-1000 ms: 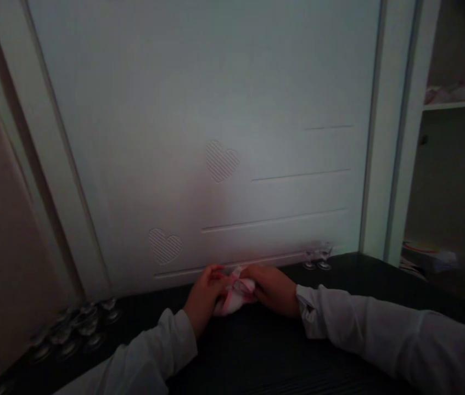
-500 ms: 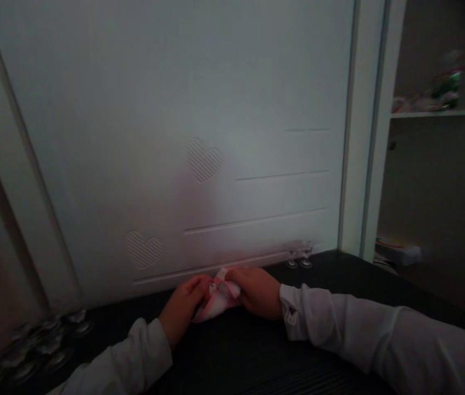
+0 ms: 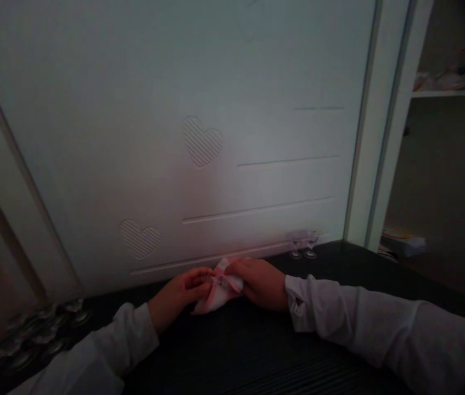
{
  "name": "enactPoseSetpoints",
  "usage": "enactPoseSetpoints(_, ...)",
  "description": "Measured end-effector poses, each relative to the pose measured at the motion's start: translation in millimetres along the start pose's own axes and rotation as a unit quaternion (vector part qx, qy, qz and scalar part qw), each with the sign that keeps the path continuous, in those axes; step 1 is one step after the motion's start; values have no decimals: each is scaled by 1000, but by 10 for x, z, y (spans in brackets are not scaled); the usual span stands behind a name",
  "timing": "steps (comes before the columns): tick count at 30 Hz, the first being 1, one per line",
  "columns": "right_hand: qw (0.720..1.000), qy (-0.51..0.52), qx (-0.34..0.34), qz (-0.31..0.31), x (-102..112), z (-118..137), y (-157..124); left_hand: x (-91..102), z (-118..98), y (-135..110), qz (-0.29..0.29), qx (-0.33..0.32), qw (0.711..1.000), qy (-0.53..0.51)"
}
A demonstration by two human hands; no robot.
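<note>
A small pink and white cloth (image 3: 219, 289) lies bunched on a dark ribbed surface (image 3: 257, 356), close to a white panel with embossed hearts (image 3: 201, 144). My left hand (image 3: 177, 296) pinches the cloth's left side with its fingers closed. On the cloth's right side, my right hand (image 3: 262, 284) rests with its fingers curled over it. Both arms wear white sleeves. The scene is dim.
Two small stemmed glasses (image 3: 304, 247) stand at the foot of the panel to the right. Several more glasses (image 3: 30, 340) are grouped at the lower left. A white post (image 3: 376, 137) borders open shelves (image 3: 450, 93) holding papers and objects on the right.
Both hands keep working the cloth in the same spot; the fingers have shifted slightly. The view has moved a little, so the panel and shelves sit differently in the frame.
</note>
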State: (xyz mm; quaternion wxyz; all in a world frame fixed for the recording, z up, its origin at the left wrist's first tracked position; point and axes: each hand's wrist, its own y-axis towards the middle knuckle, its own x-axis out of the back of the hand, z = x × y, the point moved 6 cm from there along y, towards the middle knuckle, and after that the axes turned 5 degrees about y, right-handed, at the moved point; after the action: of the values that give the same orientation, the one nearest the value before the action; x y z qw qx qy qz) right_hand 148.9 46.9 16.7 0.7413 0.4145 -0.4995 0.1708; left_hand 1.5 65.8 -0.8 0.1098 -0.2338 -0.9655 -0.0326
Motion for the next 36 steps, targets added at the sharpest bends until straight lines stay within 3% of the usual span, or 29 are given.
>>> enactPoseSetpoints(5, 998, -34, -37, 32, -22, -19, -21, -21, -1, -27, -13, -6, 1000, -2)
enactPoseSetpoints(17, 994, -32, -50, 92, -64, -16, -81, -104, -122, -127, -42, -32, 996, 78)
enactPoseSetpoints(23, 994, 1, -62, 91, -53, -7, -140, -147, -69, -174, -16, -15, 993, 115)
enactPoseSetpoints(27, 992, 41, -72, 91, -13, 91, -234, -225, -100, -332, -29, -2, 988, 151)
enactPoseSetpoints(34, 984, 94, -149, 38, 65, 382, -398, -332, -124, -569, -72, 14, 984, 162)
enactPoseSetpoints(36, 937, 240, -236, -93, 178, 405, -463, -346, -144, -624, -66, 22, 986, 153)
